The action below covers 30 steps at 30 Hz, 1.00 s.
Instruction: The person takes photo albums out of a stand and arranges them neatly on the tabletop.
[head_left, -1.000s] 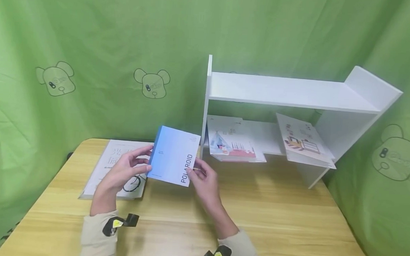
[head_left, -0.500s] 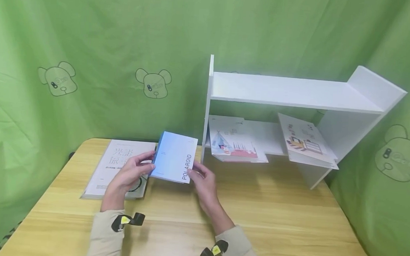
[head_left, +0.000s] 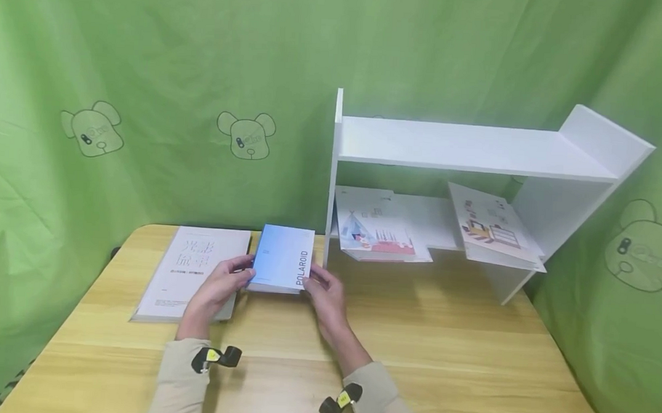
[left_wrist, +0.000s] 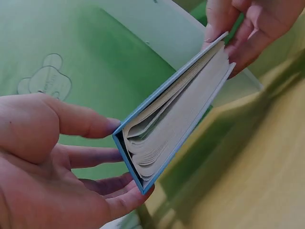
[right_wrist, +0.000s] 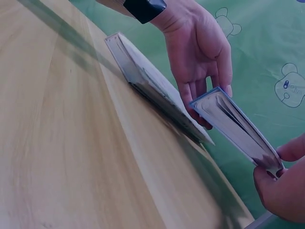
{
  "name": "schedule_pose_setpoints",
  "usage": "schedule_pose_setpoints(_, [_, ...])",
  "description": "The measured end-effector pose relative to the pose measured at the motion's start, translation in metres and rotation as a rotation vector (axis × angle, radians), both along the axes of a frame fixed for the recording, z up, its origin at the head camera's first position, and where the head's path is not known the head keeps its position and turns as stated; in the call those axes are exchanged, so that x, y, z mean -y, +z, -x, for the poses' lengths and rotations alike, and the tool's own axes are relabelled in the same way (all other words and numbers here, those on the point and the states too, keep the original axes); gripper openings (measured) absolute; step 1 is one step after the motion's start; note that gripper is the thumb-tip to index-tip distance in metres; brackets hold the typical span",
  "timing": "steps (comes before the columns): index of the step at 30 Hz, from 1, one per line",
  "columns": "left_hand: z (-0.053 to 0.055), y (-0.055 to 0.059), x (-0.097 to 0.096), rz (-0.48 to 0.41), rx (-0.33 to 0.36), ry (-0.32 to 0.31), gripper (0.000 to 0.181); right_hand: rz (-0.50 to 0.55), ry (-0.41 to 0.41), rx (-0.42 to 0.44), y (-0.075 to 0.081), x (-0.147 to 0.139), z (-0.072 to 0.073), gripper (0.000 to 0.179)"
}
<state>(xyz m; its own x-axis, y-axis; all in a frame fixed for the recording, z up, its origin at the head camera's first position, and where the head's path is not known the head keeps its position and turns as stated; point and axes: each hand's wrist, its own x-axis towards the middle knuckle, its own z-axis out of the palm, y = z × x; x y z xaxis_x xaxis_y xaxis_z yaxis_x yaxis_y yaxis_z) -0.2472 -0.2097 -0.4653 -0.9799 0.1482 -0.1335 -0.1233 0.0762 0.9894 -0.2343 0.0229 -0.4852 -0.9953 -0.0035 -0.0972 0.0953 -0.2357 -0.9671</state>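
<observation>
A small blue book [head_left: 283,254] with POLAROID printed on its cover is held between both hands, raised off the table and tilted. My left hand [head_left: 216,288] grips its spine side, thumb on the front cover and fingers at the back, as the left wrist view shows. On the opposite edge, my right hand [head_left: 328,297] pinches the covers between thumb and fingers. The bottom page edges [left_wrist: 183,112] face the left wrist camera, with the pages slightly fanned. Beside the left hand lies a larger white book [head_left: 163,285], partly covered by that hand.
A white two-tier shelf [head_left: 472,148] stands at the back right of the wooden table [head_left: 441,359]. On its lower board a book with a tent picture [head_left: 371,223] leans at left, another illustrated book [head_left: 488,225] at right. A green curtain [head_left: 177,52] hangs behind.
Both hands have lowered the blue book toward the table and tipped it flatter, so its bottom edge now shows. The left hand has shifted right, uncovering more of the white book.
</observation>
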Motion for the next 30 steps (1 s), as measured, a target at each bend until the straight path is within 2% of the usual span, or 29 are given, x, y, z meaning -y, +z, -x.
schedule_pose_setpoints(6, [0.002,-0.009,-0.005,0.007,0.011,0.036,0.058,-0.029,-0.014,0.003,-0.009,0.008,0.006,0.060])
schedule_pose_setpoints(13, [0.003,-0.004,-0.016,0.124,-0.005,0.053,0.057,-0.088,-0.017,0.012,-0.015,0.013,0.015,0.066])
schedule_pose_setpoints(19, [0.003,-0.005,-0.022,0.208,0.006,0.061,0.056,-0.102,0.040,0.038,-0.021,0.011,0.019,0.066])
schedule_pose_setpoints(23, [0.006,-0.010,-0.024,0.216,0.008,0.061,0.056,-0.131,0.048,0.026,-0.021,0.009,0.021,0.062])
schedule_pose_setpoints(30, [0.009,-0.017,-0.023,0.175,0.001,0.075,0.059,-0.201,0.067,0.001,-0.019,0.009,0.024,0.058])
